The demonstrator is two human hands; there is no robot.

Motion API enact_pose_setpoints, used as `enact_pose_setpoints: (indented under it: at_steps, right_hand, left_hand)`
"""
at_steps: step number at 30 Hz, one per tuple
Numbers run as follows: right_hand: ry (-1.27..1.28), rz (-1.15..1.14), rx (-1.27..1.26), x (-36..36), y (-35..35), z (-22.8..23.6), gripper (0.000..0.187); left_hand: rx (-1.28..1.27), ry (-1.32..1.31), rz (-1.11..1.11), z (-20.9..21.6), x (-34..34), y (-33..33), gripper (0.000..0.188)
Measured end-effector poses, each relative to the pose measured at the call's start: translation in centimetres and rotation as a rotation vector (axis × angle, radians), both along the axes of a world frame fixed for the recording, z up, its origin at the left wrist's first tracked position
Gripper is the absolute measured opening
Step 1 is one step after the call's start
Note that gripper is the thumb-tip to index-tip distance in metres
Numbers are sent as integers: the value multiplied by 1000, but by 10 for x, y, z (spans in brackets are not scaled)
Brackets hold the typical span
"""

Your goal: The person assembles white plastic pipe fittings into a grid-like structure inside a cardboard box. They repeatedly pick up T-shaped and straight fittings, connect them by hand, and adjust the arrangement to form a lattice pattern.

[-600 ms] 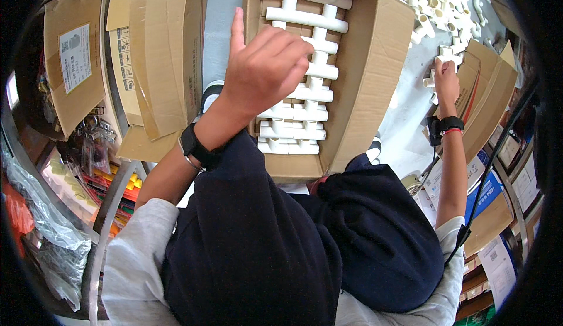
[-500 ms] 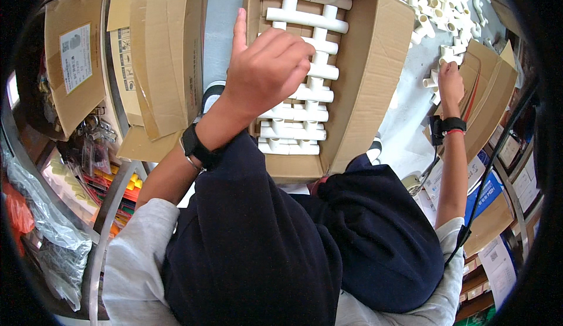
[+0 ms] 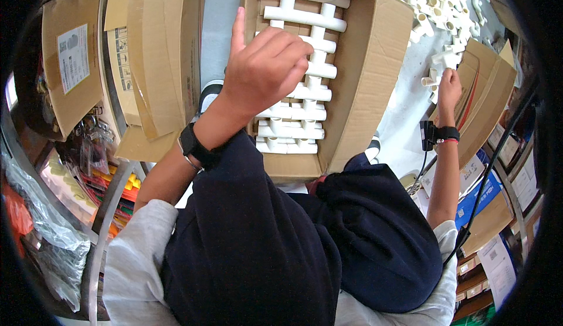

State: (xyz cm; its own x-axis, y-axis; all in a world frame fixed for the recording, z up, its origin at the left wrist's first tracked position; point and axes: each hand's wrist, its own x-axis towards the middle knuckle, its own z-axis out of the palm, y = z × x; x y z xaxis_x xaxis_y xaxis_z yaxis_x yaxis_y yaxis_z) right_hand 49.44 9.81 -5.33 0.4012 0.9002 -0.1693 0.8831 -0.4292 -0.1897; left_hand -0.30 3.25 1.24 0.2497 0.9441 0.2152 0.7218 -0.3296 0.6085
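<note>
My left hand [image 3: 267, 62] is over the open cardboard box [image 3: 365, 85]. One finger points away from me and the others are curled, their tips hidden, so what they hold, if anything, does not show. Below it in the box lie rows of white plastic pipe tees [image 3: 305, 16], stacked side by side, some with open ends facing up. Out to the right, my right hand [image 3: 450, 88] has its fingers closed on a white pipe fitting [image 3: 447, 58], at the near end of a loose heap of similar fittings [image 3: 437, 0] on the floor.
Folded cardboard boxes [image 3: 155, 56] stand left of the open box, and another carton [image 3: 484, 91] is beside my right forearm. Bagged and coloured goods [image 3: 117, 188] fill a shelf at left. A black cable [image 3: 491, 173] hangs at right. My shoes flank the box.
My right hand has drawn slightly back toward me, and the fitting at its fingertips has turned. My left hand keeps its pose over the box.
</note>
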Motion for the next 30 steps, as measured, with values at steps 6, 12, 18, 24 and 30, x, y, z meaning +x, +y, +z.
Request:
enact_pose_setpoints:
  at_steps: [6, 12, 18, 24, 30]
  right_hand:
    - [179, -67, 1, 9, -2, -4, 34]
    - [315, -241, -302, -2, 11, 6, 28]
    - [-211, 567, 76, -47, -3, 19, 34]
    - [-193, 513, 54, -35, -4, 5, 37]
    - [-190, 431, 39, -17, 4, -3, 28]
  left_hand:
    - [5, 1, -8, 0, 1, 0, 8]
    - [4, 20, -5, 1, 1, -1, 9]
    - [7, 12, -9, 1, 0, -1, 9]
    - [17, 4, -14, 1, 0, -1, 9]
    - [13, 7, -21, 1, 0, 0, 8]
